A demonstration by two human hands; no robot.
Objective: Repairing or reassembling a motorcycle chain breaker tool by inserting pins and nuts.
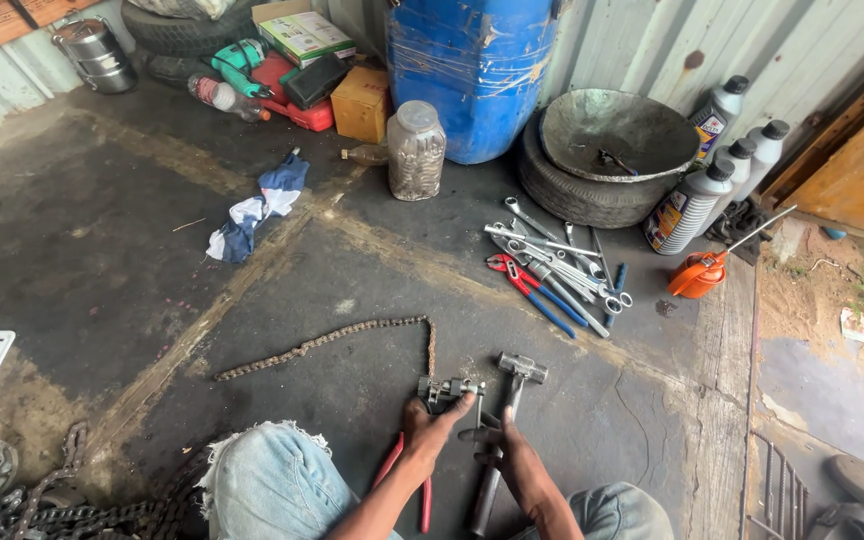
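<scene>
- Rusty drive chain (322, 343) is lying on the floor, running from up-left of the left hand to the chain breaker tool (449, 389).
- Left hand (430, 432) is gripping the chain breaker tool, fingers closed over it; red-handled pliers (407, 478) are lying under the wrist.
- Right hand (504, 452) is closing on the tool's black lever, just right of the left hand.
- Hammer (508, 420) is lying under the right hand.
- Wrenches (562, 262) are sitting well up-right.

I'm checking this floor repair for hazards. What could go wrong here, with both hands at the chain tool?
The left hand and right hand crowd the chain tool; a slip could pinch fingers. The drive chain lies loose on the floor, so it may shift as the tool bears on it. The hammer lies under the right hand and could be knocked.
</scene>
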